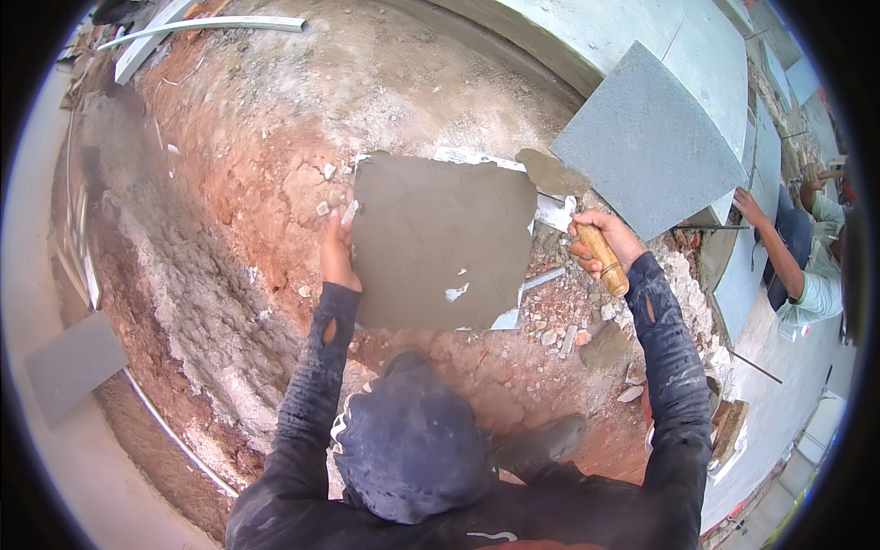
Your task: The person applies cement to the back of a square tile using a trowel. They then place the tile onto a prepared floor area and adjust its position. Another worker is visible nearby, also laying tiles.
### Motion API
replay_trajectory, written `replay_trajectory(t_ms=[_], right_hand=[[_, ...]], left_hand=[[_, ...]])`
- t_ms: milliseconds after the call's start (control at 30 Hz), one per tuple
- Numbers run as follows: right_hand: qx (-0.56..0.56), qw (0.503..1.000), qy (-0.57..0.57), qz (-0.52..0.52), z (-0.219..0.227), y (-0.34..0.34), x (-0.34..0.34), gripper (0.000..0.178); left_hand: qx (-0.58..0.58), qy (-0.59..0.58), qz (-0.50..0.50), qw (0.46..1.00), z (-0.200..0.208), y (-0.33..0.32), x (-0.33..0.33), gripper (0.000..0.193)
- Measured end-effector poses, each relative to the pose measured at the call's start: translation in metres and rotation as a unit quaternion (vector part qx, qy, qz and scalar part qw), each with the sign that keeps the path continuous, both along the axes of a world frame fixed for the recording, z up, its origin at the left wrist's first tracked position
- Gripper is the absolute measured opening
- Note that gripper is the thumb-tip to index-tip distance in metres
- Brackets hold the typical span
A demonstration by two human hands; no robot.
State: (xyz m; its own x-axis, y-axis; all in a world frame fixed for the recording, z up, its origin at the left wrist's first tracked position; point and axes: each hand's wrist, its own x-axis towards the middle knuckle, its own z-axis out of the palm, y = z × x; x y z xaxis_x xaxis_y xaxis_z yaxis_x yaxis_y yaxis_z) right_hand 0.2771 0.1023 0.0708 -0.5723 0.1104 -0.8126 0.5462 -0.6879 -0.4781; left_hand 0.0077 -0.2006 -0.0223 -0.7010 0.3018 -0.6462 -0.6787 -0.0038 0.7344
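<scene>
A flat square slab in front of me has its upper face mostly coated in smooth wet grey mortar. Pale bare patches show at its far edge and near its lower right corner. My left hand is closed at the slab's left edge, its fingers partly hidden by it. In my right hand is a trowel, gripped by its wooden handle. The trowel's mortar-smeared blade lies by the slab's far right corner.
A large grey tile leans at the far right, near a pale concrete ledge. Rubble lies right of the slab. Another person works at right. Left are a grey tile and a long pipe.
</scene>
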Motion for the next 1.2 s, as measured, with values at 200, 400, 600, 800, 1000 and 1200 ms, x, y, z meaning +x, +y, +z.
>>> replay_trajectory(t_ms=[200, 400, 600, 800, 1000, 1200], right_hand=[[-0.082, 0.995, -0.017, 0.055, -0.004, 0.018, -0.005, 0.028], [-0.137, 0.987, 0.006, 0.08, -0.007, 0.011, -0.034, 0.027], [-0.207, 0.969, 0.051, 0.127, 0.002, -0.01, -0.084, 0.029], [-0.246, 0.941, 0.1, 0.211, 0.01, -0.021, -0.132, 0.031], [-0.157, 0.939, 0.224, 0.21, 0.046, -0.035, -0.13, 0.03], [0.052, 0.97, 0.18, 0.153, 0.123, 0.011, -0.015, 0.03]], left_hand=[[0.015, -0.002, -0.007, 1.0, 0.012, 0.002, 0.004, 0.051], [0.043, -0.006, -0.001, 0.999, 0.018, 0.001, 0.008, 0.058], [0.024, 0.031, 0.015, 0.999, 0.029, -0.002, 0.016, 0.063], [0.023, 0.074, 0.016, 0.997, 0.025, -0.004, 0.023, 0.064], [0.023, 0.013, -0.045, 0.999, 0.02, 0.005, 0.008, 0.078], [-0.013, -0.026, -0.062, 0.998, -0.005, 0.004, -0.01, 0.082]])
